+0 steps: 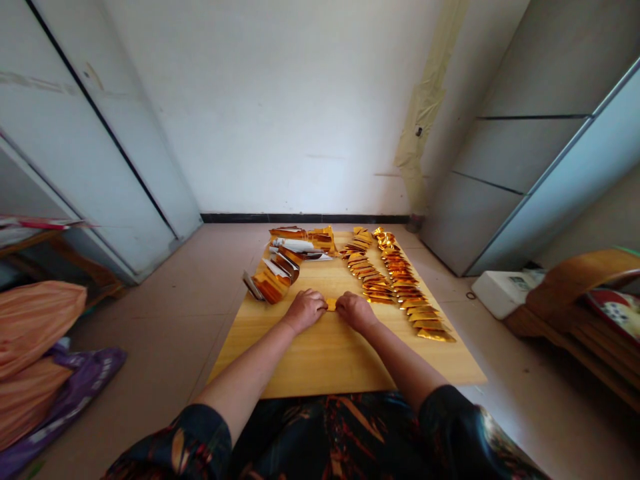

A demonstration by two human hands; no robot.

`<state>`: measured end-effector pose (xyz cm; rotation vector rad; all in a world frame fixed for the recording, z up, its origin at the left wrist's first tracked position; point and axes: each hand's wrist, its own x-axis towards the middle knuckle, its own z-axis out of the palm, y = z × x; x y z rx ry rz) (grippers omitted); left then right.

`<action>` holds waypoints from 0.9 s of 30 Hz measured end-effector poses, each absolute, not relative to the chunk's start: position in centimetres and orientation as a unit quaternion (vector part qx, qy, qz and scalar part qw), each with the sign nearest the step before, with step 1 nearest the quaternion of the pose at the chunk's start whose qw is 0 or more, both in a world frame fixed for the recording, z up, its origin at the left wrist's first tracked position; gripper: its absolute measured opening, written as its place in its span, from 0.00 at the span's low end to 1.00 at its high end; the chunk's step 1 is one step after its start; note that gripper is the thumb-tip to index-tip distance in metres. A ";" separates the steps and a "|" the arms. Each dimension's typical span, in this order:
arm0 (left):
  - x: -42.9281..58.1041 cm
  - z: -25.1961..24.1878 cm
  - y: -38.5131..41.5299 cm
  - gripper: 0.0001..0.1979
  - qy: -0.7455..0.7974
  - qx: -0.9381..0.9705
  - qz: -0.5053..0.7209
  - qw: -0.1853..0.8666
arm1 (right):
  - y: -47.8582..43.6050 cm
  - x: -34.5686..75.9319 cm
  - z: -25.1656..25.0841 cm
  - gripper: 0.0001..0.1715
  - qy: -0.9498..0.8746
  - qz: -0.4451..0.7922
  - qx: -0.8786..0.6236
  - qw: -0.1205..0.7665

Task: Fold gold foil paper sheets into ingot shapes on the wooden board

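Note:
Between my two hands, low over the wooden table (320, 363), is a small strip of folded gold foil paper (331, 305). My left hand (304, 310) has its fingers closed on the left end. The right end is pinched by my right hand (356, 311). My fingertips hide both ends of the paper. To the right stand two rows of folded gold foil pieces, an inner row (367, 273) and a longer outer row (405, 283). Loose stacks of gold foil sheets (275, 280) lie to the left, some showing white undersides.
A white wall (300, 107) rises behind the table. Grey cabinets (520, 133) stand at the right, near a white box (503, 293) and wooden furniture (560, 313). Orange and purple bags (40, 333) lie on the floor at the left.

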<state>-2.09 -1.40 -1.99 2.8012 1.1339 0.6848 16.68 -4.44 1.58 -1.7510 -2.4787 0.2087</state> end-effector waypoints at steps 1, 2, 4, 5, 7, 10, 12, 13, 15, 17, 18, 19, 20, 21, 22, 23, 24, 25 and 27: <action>-2.0 -2.0 -1.5 0.06 0.363 0.906 0.217 0.007 | -4.4 16.7 1.7 0.12 -0.820 0.061 -0.567 0.044; -2.0 -1.9 -1.5 0.06 0.360 0.908 0.214 -0.008 | -4.4 16.7 1.8 0.11 -0.827 0.050 -0.559 0.037; -2.0 -2.0 -1.7 0.07 0.347 0.913 0.212 -0.039 | -4.5 16.7 1.8 0.11 -0.837 0.022 -0.547 0.025; -2.0 -2.0 -1.7 0.08 0.339 0.915 0.213 -0.053 | -4.5 16.7 1.8 0.12 -0.841 0.005 -0.540 0.019; -1.9 -2.2 -1.8 0.09 0.323 0.918 0.217 -0.080 | -4.5 16.7 1.6 0.13 -0.853 -0.028 -0.520 0.012; -1.9 -2.3 -2.0 0.12 0.314 0.916 0.223 -0.107 | -4.5 16.8 1.2 0.14 -0.873 -0.056 -0.484 0.007; -1.8 -2.4 -2.1 0.12 0.318 0.914 0.224 -0.115 | -4.5 16.9 0.8 0.14 -0.884 -0.064 -0.462 0.006; -1.8 -2.4 -2.2 0.12 0.321 0.913 0.223 -0.116 | -4.5 16.9 0.7 0.14 -0.889 -0.067 -0.453 0.006; -1.7 -2.3 -2.3 0.12 0.325 0.912 0.223 -0.113 | -4.5 16.9 0.4 0.14 -0.895 -0.070 -0.440 0.006; -1.7 -2.2 -2.4 0.12 0.330 0.910 0.226 -0.106 | -4.4 16.9 0.2 0.14 -0.897 -0.070 -0.437 0.008; -1.6 -2.2 -2.4 0.12 0.334 0.909 0.227 -0.104 | -4.4 16.8 0.1 0.14 -0.897 -0.070 -0.436 0.009; -1.6 -2.1 -2.4 0.12 0.337 0.907 0.228 -0.102 | -4.3 16.8 0.0 0.14 -0.897 -0.070 -0.436 0.011; -1.6 -2.1 -2.4 0.12 0.341 0.906 0.228 -0.102 | -4.3 16.8 -0.2 0.13 -0.898 -0.070 -0.435 0.014; -1.5 -2.1 -2.4 0.12 0.344 0.905 0.227 -0.103 | -4.2 16.9 -0.3 0.13 -0.898 -0.071 -0.434 0.017; -1.5 -2.0 -2.4 0.11 0.346 0.905 0.225 -0.105 | -4.2 16.9 -0.4 0.13 -0.898 -0.073 -0.433 0.021; -1.4 -2.0 -2.3 0.11 0.348 0.904 0.223 -0.107 | -4.1 16.9 -0.5 0.14 -0.898 -0.075 -0.432 0.024; -1.4 -2.0 -2.3 0.11 0.351 0.904 0.221 -0.108 | -4.1 16.9 -0.5 0.14 -0.898 -0.077 -0.432 0.027; -1.3 -2.0 -2.3 0.12 0.355 0.902 0.220 -0.109 | -4.1 16.9 -0.6 0.14 -0.897 -0.079 -0.433 0.029; -1.1 -2.1 -2.3 0.12 0.366 0.897 0.222 -0.109 | -4.0 16.9 -0.6 0.14 -0.896 -0.081 -0.436 0.030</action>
